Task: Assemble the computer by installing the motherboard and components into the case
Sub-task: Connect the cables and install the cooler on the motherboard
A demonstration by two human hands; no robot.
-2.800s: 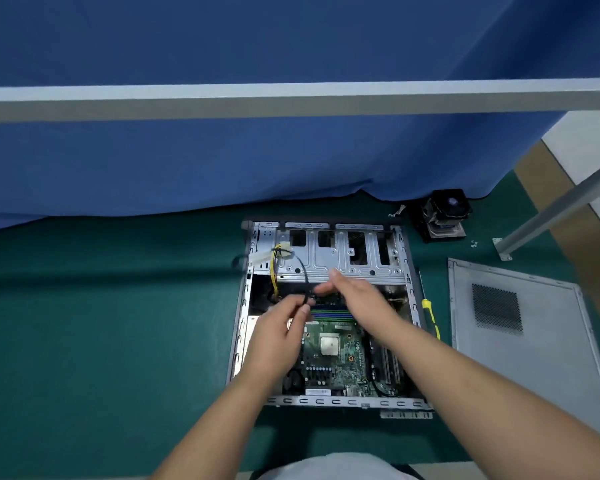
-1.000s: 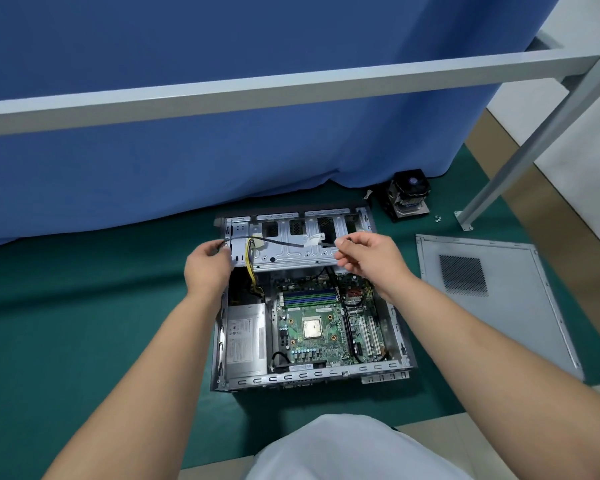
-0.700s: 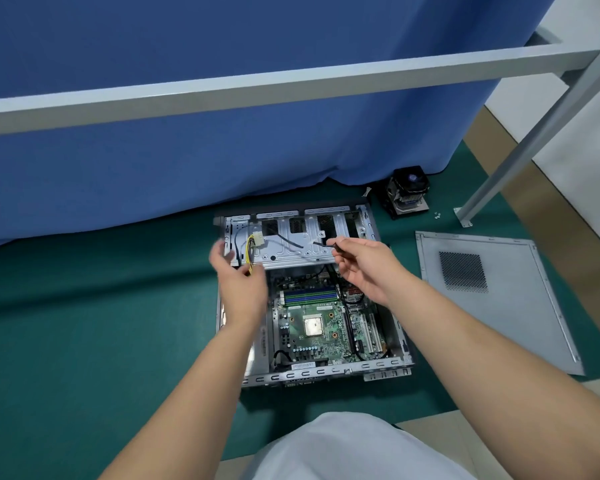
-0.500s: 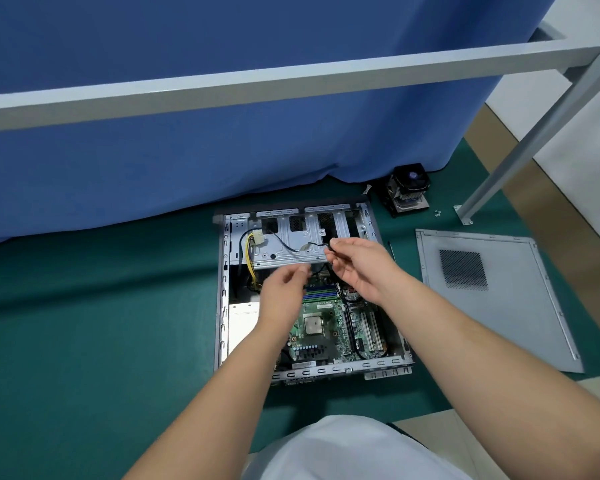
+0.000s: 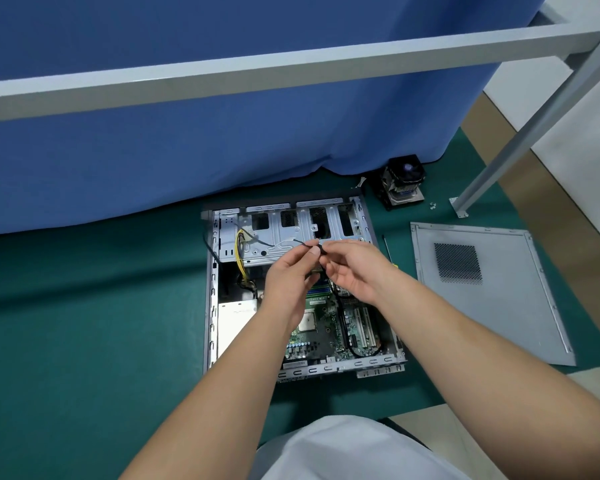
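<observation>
Over the open case, we bring both hands together.
Left hand has joined right hand; both now pinch the thin black cable, ready for plugging in.

Green mat carries case, side panel, cooler, screwdriver.

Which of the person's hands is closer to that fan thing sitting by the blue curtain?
The right hand. The fan cooler sits beyond it, farther right; the left hand is on the far side of the right hand.
</observation>
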